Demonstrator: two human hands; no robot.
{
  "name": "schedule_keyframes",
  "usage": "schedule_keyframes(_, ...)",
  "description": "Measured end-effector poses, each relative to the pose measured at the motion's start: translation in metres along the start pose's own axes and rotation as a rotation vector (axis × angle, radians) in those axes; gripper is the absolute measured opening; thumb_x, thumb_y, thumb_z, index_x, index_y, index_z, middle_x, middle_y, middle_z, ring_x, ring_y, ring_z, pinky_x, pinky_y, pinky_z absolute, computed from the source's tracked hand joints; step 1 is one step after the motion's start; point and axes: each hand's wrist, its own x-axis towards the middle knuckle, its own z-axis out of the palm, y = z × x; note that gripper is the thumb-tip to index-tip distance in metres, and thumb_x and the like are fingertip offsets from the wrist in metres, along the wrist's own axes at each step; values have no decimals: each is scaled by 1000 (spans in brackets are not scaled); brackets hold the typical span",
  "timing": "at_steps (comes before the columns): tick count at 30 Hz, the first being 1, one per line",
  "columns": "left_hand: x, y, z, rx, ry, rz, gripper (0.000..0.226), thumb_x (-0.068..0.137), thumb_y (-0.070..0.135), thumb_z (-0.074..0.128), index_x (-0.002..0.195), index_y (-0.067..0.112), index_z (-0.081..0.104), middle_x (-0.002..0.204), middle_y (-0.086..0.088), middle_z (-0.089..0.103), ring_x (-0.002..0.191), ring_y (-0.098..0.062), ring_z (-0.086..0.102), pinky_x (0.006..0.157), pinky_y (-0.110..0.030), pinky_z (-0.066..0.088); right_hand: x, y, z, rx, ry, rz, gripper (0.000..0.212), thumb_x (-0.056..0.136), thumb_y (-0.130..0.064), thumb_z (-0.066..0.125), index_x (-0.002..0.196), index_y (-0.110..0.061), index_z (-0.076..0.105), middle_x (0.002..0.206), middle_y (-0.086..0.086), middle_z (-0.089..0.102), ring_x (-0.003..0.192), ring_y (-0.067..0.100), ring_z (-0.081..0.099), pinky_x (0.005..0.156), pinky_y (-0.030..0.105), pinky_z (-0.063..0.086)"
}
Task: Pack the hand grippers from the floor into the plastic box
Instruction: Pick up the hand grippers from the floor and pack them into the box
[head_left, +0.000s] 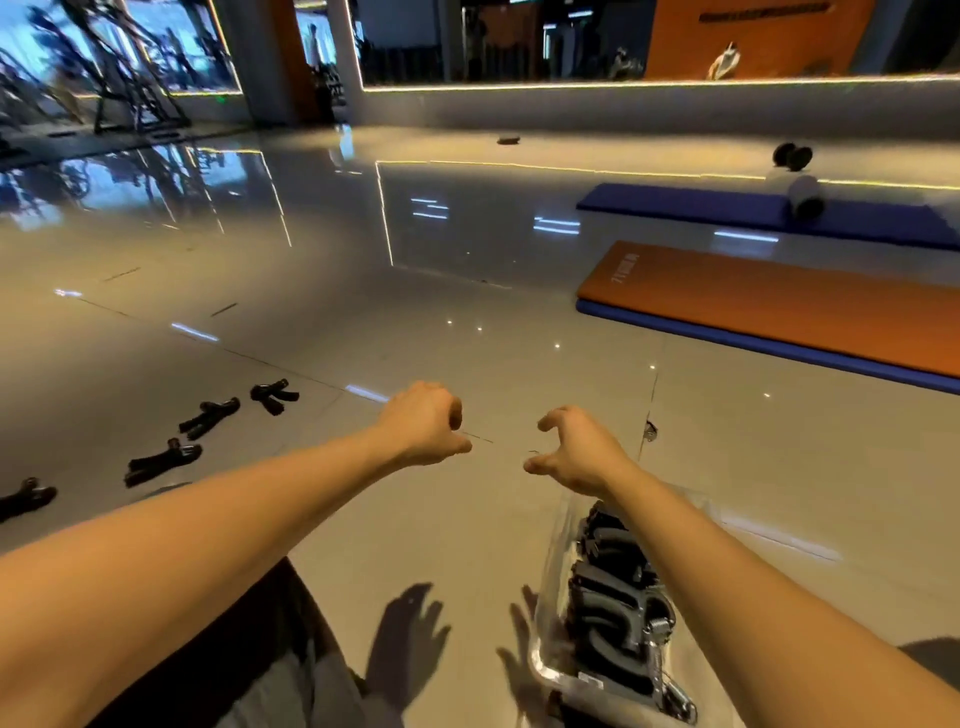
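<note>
Roughly halfway: several hand grippers already lie packed in the plastic box (545, 597) at lower right.
Packed grippers (618, 603): dark, stacked close together, filling the box along its length; exact count cannot be told.
Left on the floor (467, 322): four grippers in a loose row at the left, well apart from the box.
Farthest gripper (274, 396): handles splay toward the right.
Second gripper (209, 417): long axis slants from lower left to upper right.
Third gripper (162, 461): same slant, nearly level.
Nearest gripper (26, 498): partly cut off by the frame edge.
Left hand (422, 422): loosely curled, holding nothing.
Right hand (576, 451): fingers bent and parted, holding nothing, above the box's far end.
</note>
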Motion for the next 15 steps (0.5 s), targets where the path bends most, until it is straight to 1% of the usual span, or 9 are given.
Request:
schedule_keyframes(1, -11, -15, -16, -20, -2, -23, 35, 85, 48, 74, 103, 18, 72, 101, 2, 62, 93, -18, 56, 70, -30, 42, 2, -22, 2, 18, 2, -31, 67, 82, -38, 80, 139, -15, 54, 146, 2, 48, 125, 26, 53, 103, 41, 48)
schedule_keyframes(3, -33, -45, -44, -31, -22, -63, 36, 85, 51, 74, 104, 20, 72, 100, 3, 66, 91, -17, 59, 69, -29, 42, 5, -63, 8, 38, -1, -77, 66, 82, -39, 81, 138, -16, 55, 143, 3, 49, 124, 26, 54, 101, 40, 49)
schedule_keyframes(6, -62, -99, -79, -27, -44, -136, 42, 80, 56, 75, 101, 20, 72, 97, 2, 71, 89, -18, 65, 73, -34, 53, 10, -124, 24, 26, -19, -153, 66, 81, -41, 81, 137, -16, 56, 140, 4, 52, 123, 27, 55, 96, 37, 47)
schedule_keyframes(8, -82, -143, -95, -31, -42, -197, 38, 80, 53, 76, 98, 20, 73, 94, 1, 72, 87, -20, 66, 78, -37, 58, 14, -166, 40, 2, -47, -210, 65, 82, -42, 80, 137, -16, 57, 138, 5, 54, 121, 27, 56, 93, 35, 46)
schedule_keyframes(10, -99, -190, -104, -49, -36, -259, 32, 82, 48, 76, 96, 20, 71, 92, 1, 71, 85, -19, 66, 79, -39, 59, 21, -208, 60, 0, -83, -265, 63, 84, -41, 79, 137, -16, 57, 137, 6, 56, 120, 28, 57, 94, 35, 46)
schedule_keyframes(13, -122, -274, -106, -121, -30, -358, 29, 83, 46, 77, 92, 20, 70, 88, 1, 70, 84, -19, 66, 76, -39, 58, 41, -278, 101, 39, -156, -336, 63, 86, -36, 78, 139, -13, 55, 140, 9, 53, 125, 28, 54, 97, 34, 45)
schedule_keyframes(15, -134, -332, -102, -161, -37, -411, 30, 85, 45, 77, 96, 18, 71, 91, 0, 71, 85, -18, 67, 74, -37, 56, 57, -325, 132, 47, -196, -375, 62, 86, -33, 77, 140, -12, 54, 143, 9, 52, 127, 27, 53, 100, 34, 44)
